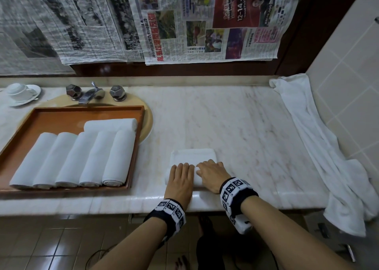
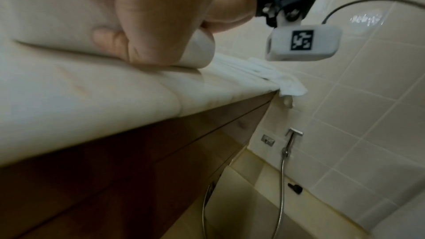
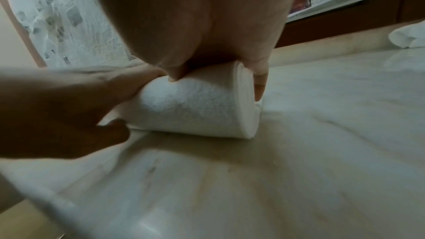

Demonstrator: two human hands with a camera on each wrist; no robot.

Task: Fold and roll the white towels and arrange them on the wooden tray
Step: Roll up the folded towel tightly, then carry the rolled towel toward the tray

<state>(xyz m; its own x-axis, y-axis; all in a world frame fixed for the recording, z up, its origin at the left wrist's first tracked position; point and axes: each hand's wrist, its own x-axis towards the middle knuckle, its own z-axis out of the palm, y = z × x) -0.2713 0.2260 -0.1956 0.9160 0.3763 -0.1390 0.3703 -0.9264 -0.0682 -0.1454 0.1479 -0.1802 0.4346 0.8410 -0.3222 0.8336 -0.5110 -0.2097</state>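
Both hands lie side by side on a partly rolled white towel (image 1: 193, 157), which sits on the marble counter (image 1: 235, 130) close to its front edge. The left hand (image 1: 180, 180) presses on the left part of the roll with its fingers almost straight and together. The right hand (image 1: 212, 175) covers the right part; in the right wrist view its fingers curve over the top of the roll and one finger touches the right end, where the spiral of layers shows. The unrolled, folded part of the towel lies flat just beyond the fingertips.

To the left of the left hand stands the wooden tray (image 1: 61, 110), its right rim near the towel but not touching it. In the tray five rolled towels (image 1: 78, 159) lie side by side along the near rim, touching each other, and a sixth roll (image 1: 110, 124) lies across behind them. The far left part of the tray floor is bare.

Beyond the hands and to the right, the counter is open marble up to the back wall. Well to the right of the right hand, a loose white towel (image 1: 320, 146) lies along the tiled wall, and its near end hangs over the front edge of the counter.
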